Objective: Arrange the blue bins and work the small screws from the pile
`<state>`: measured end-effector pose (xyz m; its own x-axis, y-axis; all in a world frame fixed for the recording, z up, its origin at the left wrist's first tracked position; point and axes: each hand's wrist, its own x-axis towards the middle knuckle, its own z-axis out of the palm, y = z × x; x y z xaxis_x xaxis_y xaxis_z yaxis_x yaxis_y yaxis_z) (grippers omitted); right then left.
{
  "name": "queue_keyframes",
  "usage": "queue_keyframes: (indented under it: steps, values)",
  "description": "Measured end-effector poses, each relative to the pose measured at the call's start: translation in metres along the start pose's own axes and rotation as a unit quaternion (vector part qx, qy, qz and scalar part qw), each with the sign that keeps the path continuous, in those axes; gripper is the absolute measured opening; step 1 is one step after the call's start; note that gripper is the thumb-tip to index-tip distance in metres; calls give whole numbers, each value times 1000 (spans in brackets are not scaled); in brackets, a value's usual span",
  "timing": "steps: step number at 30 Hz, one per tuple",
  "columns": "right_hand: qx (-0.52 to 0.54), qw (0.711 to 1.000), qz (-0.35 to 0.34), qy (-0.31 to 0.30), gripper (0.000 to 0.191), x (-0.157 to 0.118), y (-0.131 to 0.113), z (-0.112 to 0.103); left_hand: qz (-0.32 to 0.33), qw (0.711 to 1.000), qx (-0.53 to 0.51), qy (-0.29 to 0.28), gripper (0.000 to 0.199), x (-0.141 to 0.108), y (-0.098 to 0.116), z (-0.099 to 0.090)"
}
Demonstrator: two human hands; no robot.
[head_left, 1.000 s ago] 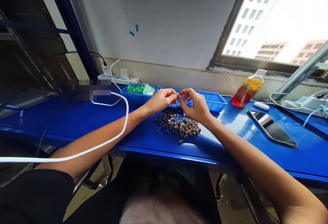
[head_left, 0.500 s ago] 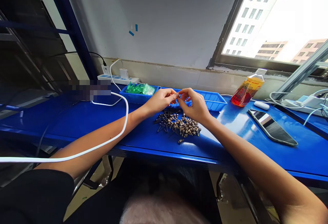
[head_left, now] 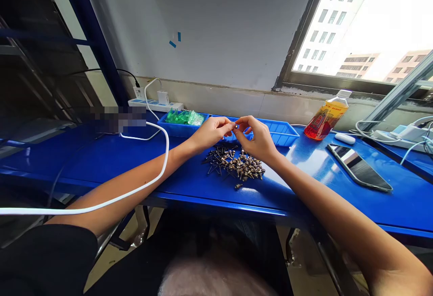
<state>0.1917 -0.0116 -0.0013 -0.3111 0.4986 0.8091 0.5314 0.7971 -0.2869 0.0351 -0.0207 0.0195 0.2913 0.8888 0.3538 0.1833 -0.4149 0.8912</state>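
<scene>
1. Head view: the left hand (head_left: 211, 132) and right hand (head_left: 257, 139) meet fingertip to fingertip above the blue table (head_left: 101, 160).
2. Both pinch one small metal part (head_left: 236, 127), fingers closed on it from either side; its long axis is too small to tell.
3. It sits between the hands, equally near both, directly above the pile of parts (head_left: 237, 166), in front of the blue tray (head_left: 280, 132).

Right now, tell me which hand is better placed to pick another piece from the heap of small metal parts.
Probably the right hand: it hovers directly above the heap of small metal parts on the blue metal workbench. The left hand sits farther left. Both pinch one tiny part.
</scene>
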Motion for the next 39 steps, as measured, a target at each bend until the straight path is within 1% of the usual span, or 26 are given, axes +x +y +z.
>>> queue_keyframes:
  steps: [5, 9, 14, 18, 22, 28, 33, 39]
  values:
    - [-2, 1000, 4, -6, 5, 1, 1, 0, -5, 1000, 8, 5, 19, -1, 1, 0]
    - [22, 1000, 1, -4, 5, 2, -2, 0, -7, 1000, 5, -1, 20, -1, 1, 0]
    - [19, 999, 35, -6, 8, 2, -4, 0, 3, 1000, 7, -2, 22, -1, -1, 0]
    - [19, 999, 26, -15, 4, 3, -3, -1, 6, 1000, 15, -3, 23, -1, -2, 0]
    - [37, 999, 16, -13, 6, 2, -2, 0, 4, 1000, 18, -5, 23, -1, -2, 0]
    - [27, 999, 41, -13, 9, 2, -2, -1, 12, 1000, 24, -2, 25, -1, -2, -1]
    - [31, 999, 28, -25, 6, 3, -2, -2, 10, 1000, 23, -3, 23, 0, -3, -1]
    - [47, 998, 48, -11, 10, 4, -1, -2, 10, 999, 41, 7, 21, 0, -3, -1]
